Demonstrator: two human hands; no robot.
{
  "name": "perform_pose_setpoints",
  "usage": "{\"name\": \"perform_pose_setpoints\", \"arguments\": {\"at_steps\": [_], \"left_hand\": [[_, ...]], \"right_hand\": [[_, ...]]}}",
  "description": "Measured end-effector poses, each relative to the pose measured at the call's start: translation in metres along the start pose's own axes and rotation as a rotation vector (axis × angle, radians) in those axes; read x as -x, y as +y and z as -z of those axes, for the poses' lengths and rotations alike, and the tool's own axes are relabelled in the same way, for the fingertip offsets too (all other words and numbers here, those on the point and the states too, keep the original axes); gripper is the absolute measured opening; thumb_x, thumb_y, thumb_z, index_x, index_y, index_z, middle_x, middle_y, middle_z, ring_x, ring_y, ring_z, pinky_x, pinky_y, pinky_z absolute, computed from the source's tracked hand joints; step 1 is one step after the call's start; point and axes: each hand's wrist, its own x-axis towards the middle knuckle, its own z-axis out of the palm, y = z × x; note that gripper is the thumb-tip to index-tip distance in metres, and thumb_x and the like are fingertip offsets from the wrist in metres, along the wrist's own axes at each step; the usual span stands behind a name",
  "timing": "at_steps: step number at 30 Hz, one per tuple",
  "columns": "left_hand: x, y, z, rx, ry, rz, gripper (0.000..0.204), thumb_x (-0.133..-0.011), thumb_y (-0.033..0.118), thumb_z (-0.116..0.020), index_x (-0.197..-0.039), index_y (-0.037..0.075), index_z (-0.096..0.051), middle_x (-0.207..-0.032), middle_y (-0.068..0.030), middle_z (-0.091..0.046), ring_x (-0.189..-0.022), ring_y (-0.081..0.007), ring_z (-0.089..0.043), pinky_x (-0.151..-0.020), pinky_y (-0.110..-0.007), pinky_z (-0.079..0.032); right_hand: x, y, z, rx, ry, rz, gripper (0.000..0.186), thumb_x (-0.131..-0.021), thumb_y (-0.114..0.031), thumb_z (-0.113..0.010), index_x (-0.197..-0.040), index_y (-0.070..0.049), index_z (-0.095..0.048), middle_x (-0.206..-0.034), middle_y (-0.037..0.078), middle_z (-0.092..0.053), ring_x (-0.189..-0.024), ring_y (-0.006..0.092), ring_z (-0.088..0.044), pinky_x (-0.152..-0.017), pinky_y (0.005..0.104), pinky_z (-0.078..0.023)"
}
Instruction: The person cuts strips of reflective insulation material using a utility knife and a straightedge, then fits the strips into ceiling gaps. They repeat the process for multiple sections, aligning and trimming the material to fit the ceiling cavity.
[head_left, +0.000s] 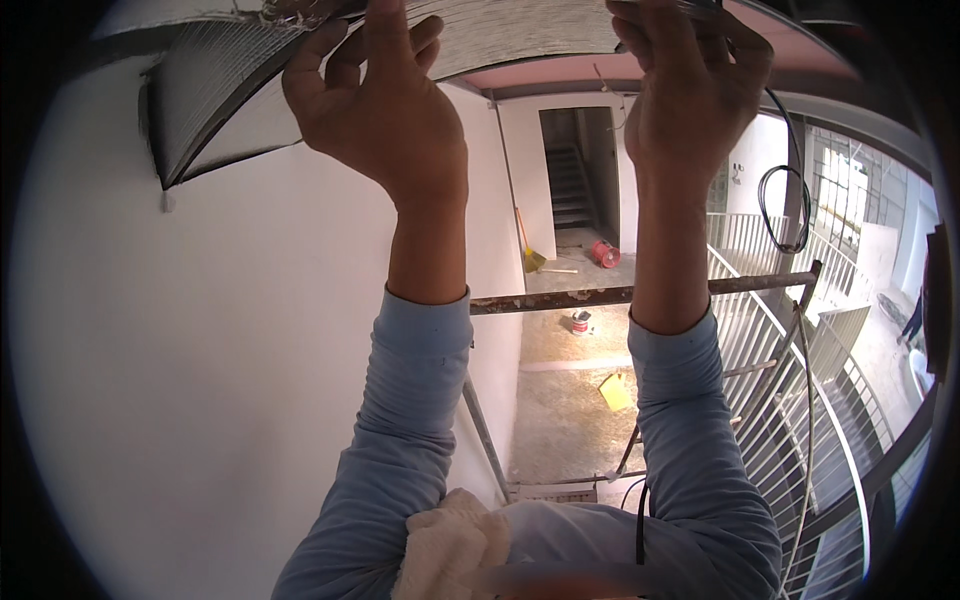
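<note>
left hand (385, 115) is way up top, fingers bent and a bit apart, can't tell if it's pinching anything. ridged greyish overhead panel (530, 38) shows between the hands, then the right hand (695, 95), fingers curled, grip unclear, looped black cable (790, 249) hanging near it.

Overhead panel (530, 35): finely ridged, matt
Left wall (200, 350): smooth, matt
Sleeves (405, 400): matt cloth
Scaffold bar (570, 298): rough, worn metal

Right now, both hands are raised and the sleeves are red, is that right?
Not quite: the sleeves are light blue, not red, as the head view shows. The left hand and right hand are indeed raised.
</note>
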Motion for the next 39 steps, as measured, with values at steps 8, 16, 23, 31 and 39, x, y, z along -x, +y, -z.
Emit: {"name": "perform_pose_setpoints", "arguments": {"at_steps": [8,16,23,31,39], "left_hand": [[-0.004,-0.011,0.008,-0.015,-0.135,-0.064,0.031,-0.099,0.015,-0.069,-0.107,-0.011,-0.054,-0.097,-0.0251,-0.070,-0.080,-0.0315,-0.077,-0.074,-0.036,-0.069],[-0.005,-0.007,0.008,-0.075,-0.165,-0.063,0.034,-0.100,0.017,-0.067,-0.111,-0.010,-0.049,-0.101,-0.0271,-0.071,-0.081,-0.0314,-0.077,-0.078,-0.038,-0.069],[-0.007,-0.011,0.009,-0.057,-0.163,-0.084,0.032,-0.100,0.017,-0.066,-0.111,-0.008,-0.050,-0.100,-0.0262,-0.071,-0.081,-0.0305,-0.077,-0.078,-0.037,-0.069],[-0.005,-0.015,0.006,-0.028,-0.125,-0.170,0.033,-0.101,0.017,-0.066,-0.109,-0.010,-0.049,-0.096,-0.0277,-0.071,-0.079,-0.0323,-0.077,-0.073,-0.040,-0.069],[0.014,-0.028,-0.009,0.122,-0.171,-0.340,0.026,-0.092,0.000,-0.074,-0.114,0.001,-0.059,-0.086,-0.0084,-0.071,-0.072,-0.0133,-0.068,-0.069,-0.028,-0.061]], "right_hand": [[-0.002,0.016,0.003,0.082,0.026,0.099,0.029,-0.093,-0.006,-0.076,-0.103,-0.005,-0.049,-0.091,0.007,-0.063,-0.078,0.0133,-0.068,-0.070,0.0265,-0.058],[-0.002,0.018,0.003,0.060,0.025,0.108,0.028,-0.092,-0.005,-0.078,-0.103,-0.003,-0.052,-0.092,0.007,-0.065,-0.079,0.0116,-0.066,-0.070,0.0239,-0.055],[-0.002,0.026,0.009,0.057,-0.042,0.184,0.027,-0.093,-0.004,-0.078,-0.105,-0.003,-0.054,-0.093,0.005,-0.065,-0.082,0.0105,-0.065,-0.072,0.0235,-0.055],[-0.004,0.026,0.006,0.170,-0.040,0.258,0.029,-0.091,-0.006,-0.080,-0.107,-0.003,-0.056,-0.090,0.004,-0.065,-0.079,0.0072,-0.062,-0.069,0.0212,-0.052],[-0.002,0.030,0.002,0.184,0.039,0.249,0.030,-0.089,-0.006,-0.082,-0.103,-0.004,-0.055,-0.085,0.002,-0.064,-0.072,0.0062,-0.059,-0.065,0.0197,-0.049]]}}
